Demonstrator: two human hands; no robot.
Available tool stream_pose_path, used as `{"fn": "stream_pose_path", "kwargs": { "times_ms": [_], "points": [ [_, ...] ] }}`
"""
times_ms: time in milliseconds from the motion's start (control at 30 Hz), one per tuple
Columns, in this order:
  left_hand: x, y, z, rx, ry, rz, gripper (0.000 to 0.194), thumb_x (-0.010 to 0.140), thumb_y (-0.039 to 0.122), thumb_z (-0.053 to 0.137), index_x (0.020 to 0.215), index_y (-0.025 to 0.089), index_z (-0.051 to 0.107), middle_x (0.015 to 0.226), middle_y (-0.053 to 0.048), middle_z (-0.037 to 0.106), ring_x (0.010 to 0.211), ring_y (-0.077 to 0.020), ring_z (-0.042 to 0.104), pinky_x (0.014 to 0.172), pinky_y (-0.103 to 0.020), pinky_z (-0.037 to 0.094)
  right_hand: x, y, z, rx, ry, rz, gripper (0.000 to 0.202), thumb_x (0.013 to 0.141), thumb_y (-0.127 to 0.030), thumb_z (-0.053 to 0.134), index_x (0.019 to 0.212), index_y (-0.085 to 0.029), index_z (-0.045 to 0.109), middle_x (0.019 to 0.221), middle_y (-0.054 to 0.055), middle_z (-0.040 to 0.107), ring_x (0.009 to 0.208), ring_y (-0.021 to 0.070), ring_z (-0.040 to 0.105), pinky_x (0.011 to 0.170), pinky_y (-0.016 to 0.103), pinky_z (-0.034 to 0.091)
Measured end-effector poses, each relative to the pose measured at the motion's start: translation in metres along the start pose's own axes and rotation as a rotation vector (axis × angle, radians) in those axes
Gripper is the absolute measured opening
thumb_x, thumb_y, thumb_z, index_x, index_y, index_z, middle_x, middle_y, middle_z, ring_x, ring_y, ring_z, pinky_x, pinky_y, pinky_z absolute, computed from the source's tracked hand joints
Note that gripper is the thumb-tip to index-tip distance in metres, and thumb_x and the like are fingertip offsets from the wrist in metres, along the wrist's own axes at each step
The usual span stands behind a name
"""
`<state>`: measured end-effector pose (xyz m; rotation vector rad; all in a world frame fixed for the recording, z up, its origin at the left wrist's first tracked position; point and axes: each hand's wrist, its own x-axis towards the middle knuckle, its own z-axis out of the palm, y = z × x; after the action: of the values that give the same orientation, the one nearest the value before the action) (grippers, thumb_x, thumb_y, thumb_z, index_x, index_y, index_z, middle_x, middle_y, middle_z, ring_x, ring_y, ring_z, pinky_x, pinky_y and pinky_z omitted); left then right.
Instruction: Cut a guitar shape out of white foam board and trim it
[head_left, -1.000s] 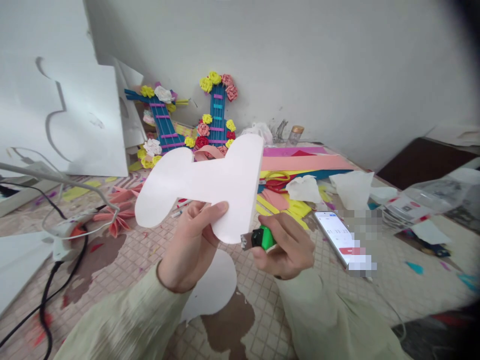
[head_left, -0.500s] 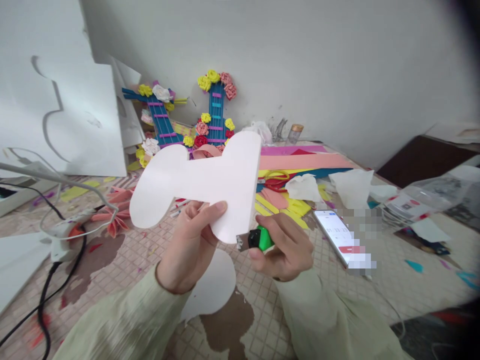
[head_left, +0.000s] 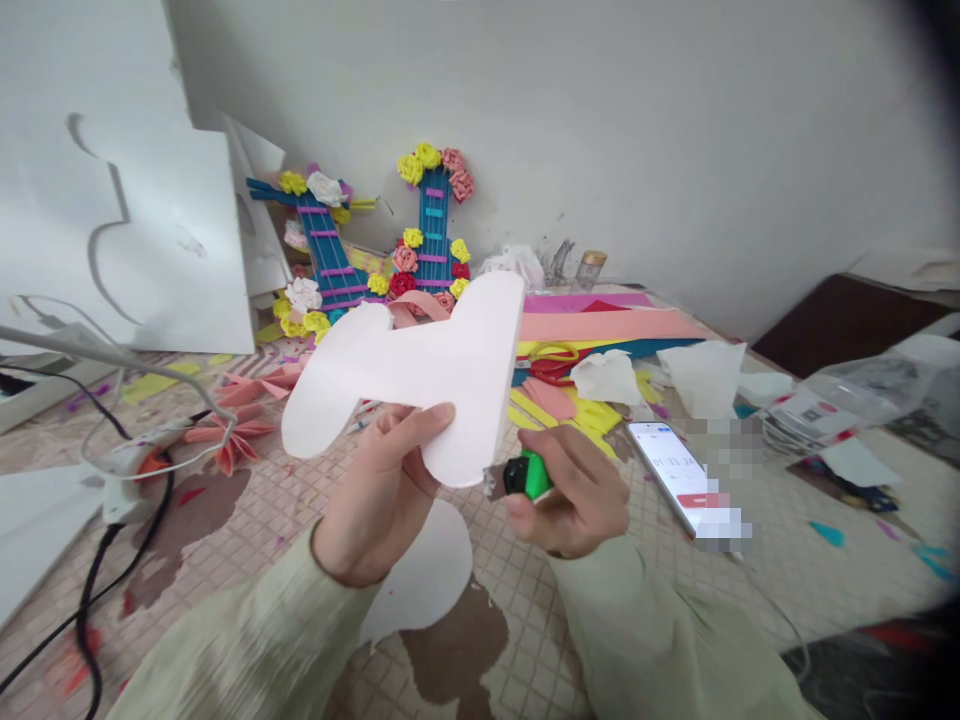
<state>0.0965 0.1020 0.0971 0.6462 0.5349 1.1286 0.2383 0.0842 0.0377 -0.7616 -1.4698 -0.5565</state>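
The left hand reaches up from the near left with its thumb laid flat on the face of the white cutout, clamping the cutout's near edge and holding it tilted above the table, in the middle of the scene. The right hand comes in from the near right, palm turned inward and fingers curled, with thumb and fingertips pinched around the green-and-black cutter, whose tip points left at the cutout's near right corner. Both forearms angle inward, and the two hands are apart.
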Motion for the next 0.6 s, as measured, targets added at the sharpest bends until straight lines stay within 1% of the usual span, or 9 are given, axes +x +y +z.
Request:
{"fn": "stream_pose_path", "kwargs": {
  "times_ms": [67, 133, 200, 300, 433, 500, 600],
  "points": [
    [0.0002, -0.0001, 0.0003, -0.009, -0.029, 0.001, 0.016, 0.07, 0.006, 0.061, 0.057, 0.013, 0.061, 0.05, 0.004, 0.055, 0.049, -0.0052, 0.051, 0.058, -0.014, 0.049, 0.0003, -0.0022, 0.0007, 0.009, -0.02, -0.003, 0.032, 0.072, -0.032, 0.054, 0.095, -0.012, 0.062, 0.06, 0.003, 0.057, 0.052, 0.0131, 0.048, 0.045, 0.027, 0.04],
    [0.0004, 0.0004, 0.0005, -0.005, -0.032, -0.011, 0.018, 0.07, 0.007, 0.061, 0.053, 0.013, 0.059, 0.05, 0.004, 0.056, 0.047, -0.0058, 0.051, 0.054, -0.014, 0.048, 0.0005, -0.0029, 0.0004, 0.001, -0.024, 0.018, 0.031, 0.072, -0.032, 0.054, 0.096, -0.013, 0.061, 0.061, 0.003, 0.057, 0.052, 0.0129, 0.048, 0.046, 0.026, 0.04],
    [0.0002, 0.001, 0.0004, 0.002, -0.03, -0.034, 0.017, 0.07, 0.008, 0.061, 0.054, 0.014, 0.059, 0.053, 0.003, 0.058, 0.049, -0.0072, 0.053, 0.051, -0.015, 0.048, 0.0004, -0.002, -0.0004, -0.006, -0.023, 0.038, 0.03, 0.073, -0.031, 0.055, 0.095, -0.013, 0.062, 0.06, 0.003, 0.057, 0.053, 0.0133, 0.049, 0.047, 0.027, 0.041],
    [0.0, 0.0008, -0.0002, -0.001, -0.036, -0.048, 0.016, 0.071, 0.007, 0.06, 0.057, 0.014, 0.061, 0.052, 0.003, 0.058, 0.05, -0.0076, 0.054, 0.052, -0.015, 0.048, 0.0, -0.0012, -0.0008, 0.0, -0.022, 0.039, 0.03, 0.072, -0.031, 0.056, 0.094, -0.012, 0.062, 0.06, 0.004, 0.056, 0.053, 0.0135, 0.049, 0.047, 0.027, 0.041],
    [0.0007, 0.0002, 0.0, -0.008, -0.025, -0.042, 0.01, 0.07, 0.007, 0.061, 0.062, 0.014, 0.064, 0.06, 0.001, 0.063, 0.055, -0.0086, 0.057, 0.054, -0.015, 0.049, 0.0001, -0.0028, 0.0003, 0.023, -0.01, 0.02, 0.031, 0.071, -0.03, 0.055, 0.095, -0.011, 0.062, 0.061, 0.004, 0.057, 0.052, 0.0132, 0.048, 0.045, 0.027, 0.039],
    [0.0008, 0.001, 0.0005, -0.005, -0.036, -0.05, 0.01, 0.07, 0.008, 0.061, 0.062, 0.014, 0.064, 0.058, 0.001, 0.062, 0.053, -0.0088, 0.056, 0.053, -0.016, 0.049, 0.0006, -0.0028, 0.0002, 0.024, -0.012, 0.021, 0.03, 0.072, -0.03, 0.055, 0.094, -0.011, 0.062, 0.061, 0.004, 0.057, 0.052, 0.0129, 0.048, 0.045, 0.026, 0.039],
    [0.0002, 0.0018, 0.0005, -0.004, -0.033, -0.054, 0.016, 0.069, 0.007, 0.061, 0.056, 0.015, 0.062, 0.051, 0.003, 0.058, 0.048, -0.0078, 0.053, 0.05, -0.016, 0.048, 0.0012, -0.0011, -0.0009, 0.01, -0.03, 0.04, 0.029, 0.071, -0.029, 0.056, 0.094, -0.012, 0.062, 0.06, 0.003, 0.056, 0.052, 0.013, 0.048, 0.046, 0.026, 0.041]
  ]
}}
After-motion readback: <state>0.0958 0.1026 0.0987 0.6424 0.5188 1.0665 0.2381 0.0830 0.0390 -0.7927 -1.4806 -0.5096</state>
